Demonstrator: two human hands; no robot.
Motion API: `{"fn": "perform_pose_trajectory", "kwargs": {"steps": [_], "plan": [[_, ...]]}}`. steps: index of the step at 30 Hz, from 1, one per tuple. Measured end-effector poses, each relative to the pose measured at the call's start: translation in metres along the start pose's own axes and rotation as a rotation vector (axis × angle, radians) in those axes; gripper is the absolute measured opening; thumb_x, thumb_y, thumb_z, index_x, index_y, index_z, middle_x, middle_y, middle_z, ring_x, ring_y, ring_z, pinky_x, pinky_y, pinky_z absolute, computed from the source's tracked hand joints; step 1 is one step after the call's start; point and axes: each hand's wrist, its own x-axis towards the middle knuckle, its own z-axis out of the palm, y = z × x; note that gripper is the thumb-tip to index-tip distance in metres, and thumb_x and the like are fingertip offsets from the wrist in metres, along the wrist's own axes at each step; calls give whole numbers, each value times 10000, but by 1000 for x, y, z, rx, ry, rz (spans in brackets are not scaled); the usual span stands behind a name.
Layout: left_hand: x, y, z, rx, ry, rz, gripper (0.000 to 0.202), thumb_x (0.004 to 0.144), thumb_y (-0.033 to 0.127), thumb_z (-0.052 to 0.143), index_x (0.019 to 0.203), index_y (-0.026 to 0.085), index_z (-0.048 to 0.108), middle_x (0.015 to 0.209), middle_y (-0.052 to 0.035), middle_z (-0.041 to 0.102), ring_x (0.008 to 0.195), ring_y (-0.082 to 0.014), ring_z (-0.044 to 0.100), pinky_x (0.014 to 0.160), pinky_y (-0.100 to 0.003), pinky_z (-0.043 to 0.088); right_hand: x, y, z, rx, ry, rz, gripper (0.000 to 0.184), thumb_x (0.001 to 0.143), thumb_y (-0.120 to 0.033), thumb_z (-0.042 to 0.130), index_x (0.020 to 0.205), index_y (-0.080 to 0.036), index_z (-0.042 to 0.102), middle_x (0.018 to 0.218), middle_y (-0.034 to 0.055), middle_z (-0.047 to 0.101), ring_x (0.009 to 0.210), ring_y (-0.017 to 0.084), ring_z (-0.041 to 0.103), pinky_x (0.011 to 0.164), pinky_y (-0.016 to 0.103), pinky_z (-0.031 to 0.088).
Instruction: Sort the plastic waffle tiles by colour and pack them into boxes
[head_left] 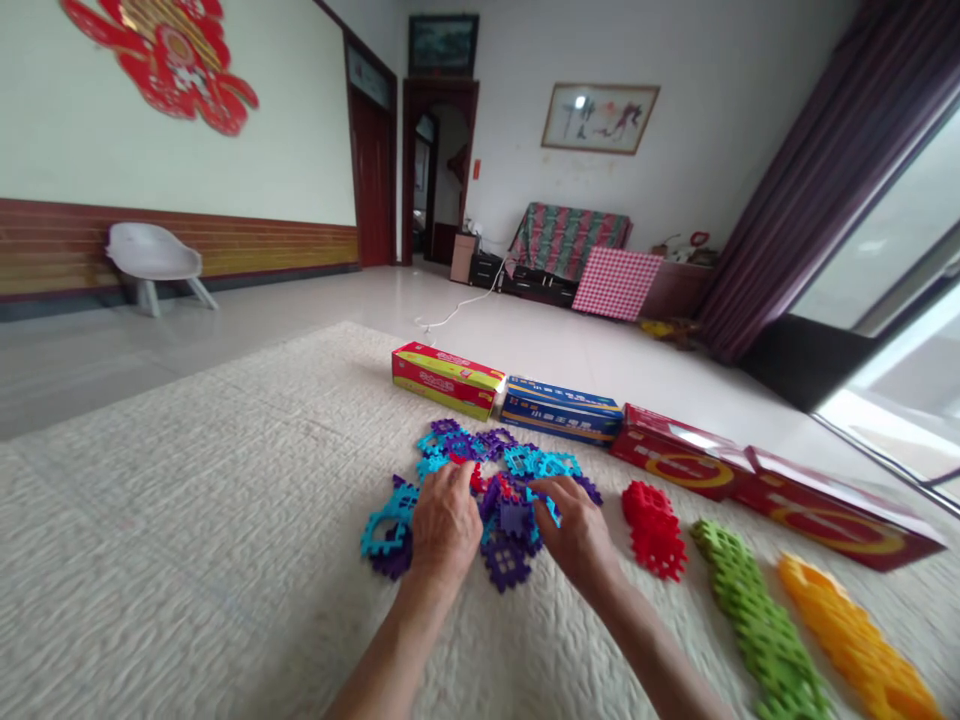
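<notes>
A mixed pile of interlocking plastic building pieces lies on the pale mat, with purple pieces [508, 562] and cyan pieces [384, 532] overlapping. My left hand [448, 515] reaches over its left middle, its fingers closed on a red building piece [477, 480] that shows at the fingertips; their undersides are hidden. On the pile's right side is my right hand [574, 525], with thumb and fingers apart above a cyan piece [553, 508]. More red shows among the purple pieces between the hands.
Right of the pile lie red pieces [654, 530], a green row [757, 620] and a yellow-orange row [855, 640]. Behind stand a red-yellow box [448, 380], a blue box [559, 410] and two dark red boxes [679, 452]. A white chair [155, 255] stands far left.
</notes>
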Motion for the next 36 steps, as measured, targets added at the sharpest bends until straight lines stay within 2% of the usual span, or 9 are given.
{"fn": "perform_pose_trajectory", "kwargs": {"steps": [3,7,13,15,18,20,26,31,36], "plan": [[-5,-3,3,62,-71,-2,343,846,50,429,1082,152,656,1072,-112,644,1041,-247,568,911,-398,481,35,-9,15,-32,-127,-27,220,859,-205,516,980,-238,697,888,39,681,855,177,637,782,289,477],[-10,0,7,79,-67,-14,294,845,60,440,970,155,688,1099,-121,641,1043,-258,559,907,-421,475,58,-9,30,-103,-280,-25,204,859,-198,561,1009,-244,691,864,28,671,810,163,642,732,277,475],[-9,-2,9,82,-56,-19,297,815,30,441,905,166,689,1104,-108,639,1012,-246,560,881,-397,479,69,-5,44,-187,-414,-9,294,928,-382,562,1144,-185,586,1139,60,616,939,165,621,811,368,536],[-9,-2,9,80,-53,-24,297,805,22,447,902,169,687,1098,-103,639,1018,-244,560,881,-389,480,71,-7,45,-200,-405,-12,270,929,-374,559,1121,-189,596,1122,56,620,926,160,619,805,361,534],[-9,-1,8,73,-58,-35,285,815,37,452,926,157,685,1110,-113,636,1025,-253,558,881,-399,485,72,-11,43,-201,-319,-35,109,902,-281,575,916,-205,651,955,40,635,833,157,611,746,320,502],[-9,0,7,74,-65,-35,286,828,50,448,946,155,687,1104,-114,638,1021,-255,559,882,-405,486,72,-13,38,-187,-213,-51,104,877,-211,553,861,-219,656,937,54,622,845,181,600,743,319,467],[-9,0,6,105,-46,11,290,825,68,476,968,194,694,1056,-91,641,1022,-240,561,887,-389,483,59,-5,18,-93,110,-30,220,909,-207,425,1022,-198,614,970,74,614,888,202,585,792,330,455],[-9,-4,10,120,-54,54,313,833,68,441,992,178,687,1105,-99,646,1029,-250,561,890,-389,472,2,17,-8,-86,326,76,232,931,-254,411,1083,-218,582,1036,68,618,953,189,603,812,319,489],[-10,-8,14,148,-55,99,297,823,87,446,973,178,685,1134,-92,647,1020,-254,568,895,-380,463,-57,46,-33,-165,422,166,251,902,-215,422,1092,-213,586,1082,77,623,982,198,601,832,336,495]]}}
